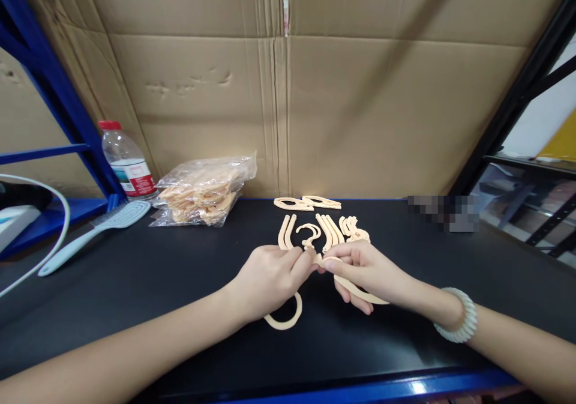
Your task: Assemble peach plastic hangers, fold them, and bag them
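My left hand is closed in a pinch at a small beige plastic end, mostly hidden by the fingers. A rounded beige hanger hook curves out beneath this hand and seems to belong to the pinched piece. My right hand grips a curved beige hanger arm, which slants down under the palm. The fingertips of both hands meet where the pieces come together; the joint itself is covered. Just beyond lie loose hooks, a pair of curved arms and several more arms.
Small beige parts lie to the right of the arms. Two folded beige hangers rest at the back. Leftward are a clear bag of beige parts, a bottle, a hairbrush and a white cable. Cardboard walls the black table.
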